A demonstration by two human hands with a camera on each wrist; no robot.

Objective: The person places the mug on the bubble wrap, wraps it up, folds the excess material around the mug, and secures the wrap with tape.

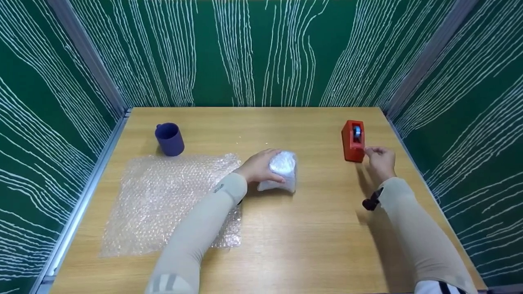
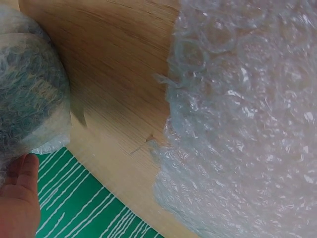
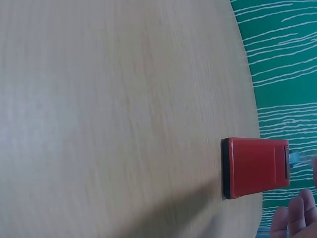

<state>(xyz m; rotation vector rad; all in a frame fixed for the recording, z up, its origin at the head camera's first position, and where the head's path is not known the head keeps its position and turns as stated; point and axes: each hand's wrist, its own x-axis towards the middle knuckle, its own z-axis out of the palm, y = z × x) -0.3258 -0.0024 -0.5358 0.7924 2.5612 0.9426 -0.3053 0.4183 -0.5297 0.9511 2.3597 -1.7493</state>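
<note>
A bundle wrapped in bubble wrap (image 1: 284, 168) stands near the middle of the table; the thing inside looks dark in the left wrist view but its kind is hidden. My left hand (image 1: 261, 166) grips this bundle from its left side, thumb across the front. On the right sits a red tape dispenser (image 1: 350, 143) with a blue-cored roll. My right hand (image 1: 381, 161) is at the dispenser's front end, thumb and finger pinching the end of the tape (image 3: 301, 158). That strip runs from the dispenser to the fingertips in the right wrist view.
A flat sheet of bubble wrap (image 1: 163, 204) covers the left part of the wooden table (image 1: 318, 245), under my left forearm. Behind it stands a purple mug (image 1: 170, 141). Green walls with white lines (image 1: 261, 53) enclose the table's back and sides.
</note>
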